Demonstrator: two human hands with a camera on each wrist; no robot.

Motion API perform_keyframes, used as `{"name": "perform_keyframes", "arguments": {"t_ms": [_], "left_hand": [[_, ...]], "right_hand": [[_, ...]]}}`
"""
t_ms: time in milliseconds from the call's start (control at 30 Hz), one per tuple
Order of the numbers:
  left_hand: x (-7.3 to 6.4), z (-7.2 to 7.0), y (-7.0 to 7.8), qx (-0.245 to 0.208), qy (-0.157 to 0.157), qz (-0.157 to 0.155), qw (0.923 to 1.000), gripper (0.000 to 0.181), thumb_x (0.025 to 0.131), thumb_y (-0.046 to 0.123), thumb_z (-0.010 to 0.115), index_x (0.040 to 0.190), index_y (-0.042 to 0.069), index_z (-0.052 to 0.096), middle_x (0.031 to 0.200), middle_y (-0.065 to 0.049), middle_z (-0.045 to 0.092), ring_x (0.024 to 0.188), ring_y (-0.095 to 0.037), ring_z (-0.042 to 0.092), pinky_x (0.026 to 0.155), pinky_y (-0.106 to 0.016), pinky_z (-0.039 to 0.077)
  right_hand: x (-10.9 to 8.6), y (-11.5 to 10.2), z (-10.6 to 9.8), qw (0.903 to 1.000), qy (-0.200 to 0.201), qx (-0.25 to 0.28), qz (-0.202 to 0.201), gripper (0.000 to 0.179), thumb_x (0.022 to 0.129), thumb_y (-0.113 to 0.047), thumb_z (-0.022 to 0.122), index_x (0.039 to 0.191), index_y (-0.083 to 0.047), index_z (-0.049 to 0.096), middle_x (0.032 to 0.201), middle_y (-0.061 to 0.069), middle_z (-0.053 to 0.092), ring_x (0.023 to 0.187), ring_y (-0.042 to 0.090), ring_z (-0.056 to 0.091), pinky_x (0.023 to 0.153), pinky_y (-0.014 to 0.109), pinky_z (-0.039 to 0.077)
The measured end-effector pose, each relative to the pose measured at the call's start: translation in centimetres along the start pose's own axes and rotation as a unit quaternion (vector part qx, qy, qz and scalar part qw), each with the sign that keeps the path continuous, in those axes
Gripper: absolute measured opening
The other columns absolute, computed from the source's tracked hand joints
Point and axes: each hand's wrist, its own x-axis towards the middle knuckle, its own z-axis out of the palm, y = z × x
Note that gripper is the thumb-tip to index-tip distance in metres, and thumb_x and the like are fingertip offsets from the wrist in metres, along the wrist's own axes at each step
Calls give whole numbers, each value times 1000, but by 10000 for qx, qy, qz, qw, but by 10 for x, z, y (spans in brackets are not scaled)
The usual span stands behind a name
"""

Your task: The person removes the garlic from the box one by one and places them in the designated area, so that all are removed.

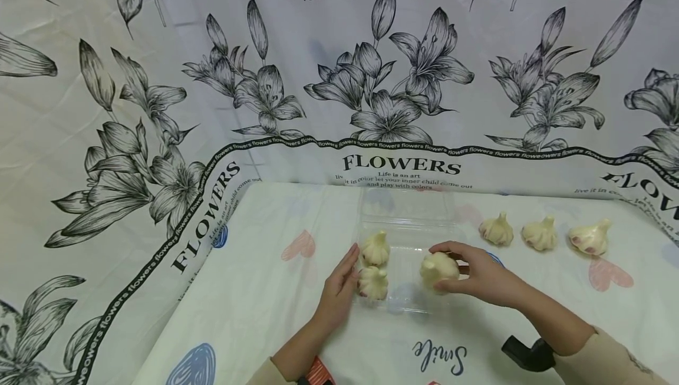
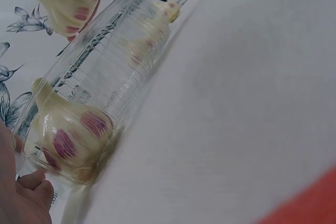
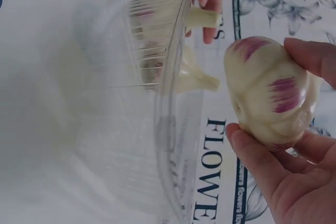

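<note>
A clear plastic container (image 1: 405,305) lies on the table with its lid (image 1: 405,202) folded back. Two garlic bulbs stand along its left side, one garlic bulb (image 1: 375,249) behind another garlic bulb (image 1: 373,283). My left hand (image 1: 339,285) rests against the container's left wall, fingers fairly straight. Between thumb and fingers, my right hand (image 1: 483,273) grips a third garlic bulb (image 1: 439,270) over the right part of the container. Purple patches on this held bulb (image 3: 273,87) show in the right wrist view, where it is above the container's rim (image 3: 168,87).
Three more bulbs lie in a row to the right: a left bulb (image 1: 496,230), a middle bulb (image 1: 539,234) and a right bulb (image 1: 590,237). A white cloth (image 1: 265,290) with hearts covers the table. Flower-printed fabric (image 1: 329,114) hangs behind and at the left.
</note>
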Motion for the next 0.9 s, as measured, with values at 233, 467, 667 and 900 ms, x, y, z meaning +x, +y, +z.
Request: {"name": "perform_keyframes", "arguments": {"t_ms": [233, 467, 667, 900], "left_hand": [[0, 0, 0, 40, 46, -7, 10000, 43, 100, 6, 38, 142, 1, 35, 153, -8, 27, 142, -22, 22, 109, -11, 21], [0, 0, 0, 22, 54, -46, 10000, 43, 99, 6, 38, 142, 1, 35, 153, -9, 27, 142, -22, 22, 107, -8, 20], [0, 1, 0, -19, 42, -52, 10000, 43, 99, 5, 38, 142, 1, 35, 153, -9, 27, 143, -23, 22, 106, -5, 20], [0, 0, 3, 5, 59, -11, 10000, 43, 99, 4, 38, 142, -1, 35, 153, -10, 27, 142, -23, 23, 106, -7, 22]], "right_hand": [[-12, 7, -1, 9969, 535, 544, 202, 59, 82, -23, 72, 132, -3, 49, 127, 20, 54, 103, 26, 64, 76, 22, 54], [-22, 15, -5, 9915, 1038, 624, 465, 59, 85, -21, 69, 135, -1, 46, 128, 24, 53, 103, 25, 65, 74, 20, 55], [-28, 29, -6, 9844, 1607, 450, 550, 59, 84, -23, 69, 134, -1, 48, 136, 22, 47, 100, -15, 52, 77, 13, 52], [-37, 48, -15, 9726, 2051, 859, 685, 62, 85, -17, 68, 135, 9, 41, 119, -19, 55, 96, -17, 54, 73, 12, 53]]}}
